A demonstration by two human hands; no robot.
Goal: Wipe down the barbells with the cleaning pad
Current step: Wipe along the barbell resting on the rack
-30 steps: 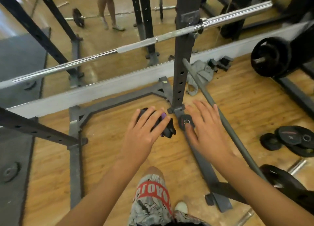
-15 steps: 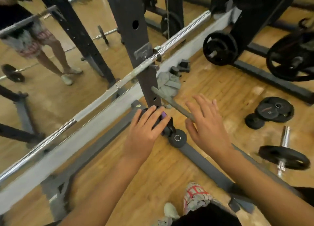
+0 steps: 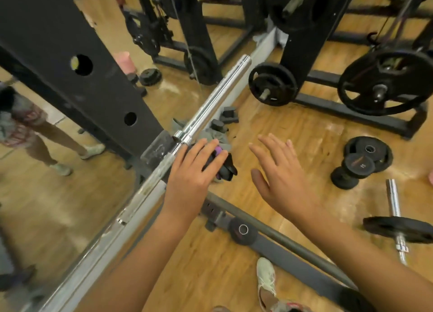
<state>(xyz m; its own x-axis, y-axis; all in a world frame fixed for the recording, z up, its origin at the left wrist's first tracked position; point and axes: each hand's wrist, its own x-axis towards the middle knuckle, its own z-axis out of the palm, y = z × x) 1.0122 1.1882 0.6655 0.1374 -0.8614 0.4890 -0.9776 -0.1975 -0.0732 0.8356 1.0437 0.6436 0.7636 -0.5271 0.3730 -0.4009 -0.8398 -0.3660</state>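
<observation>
1. The number "15" stood in pale figures on the round end face of the black dumbbell, which lay on the wooden floor against a weight plate. The figures sat tilted, toward the lower right of that face.
2. A faint curved line of small lettering ran across the same end face beside the number. It was too blurred to read.
3. The shorts at the bottom edge showed a patch of red print. The frame cut it off and no letter could be made out.
4. The person reflected in the mirror wore patterned shorts with reddish print, which was blurred and unreadable.
</observation>
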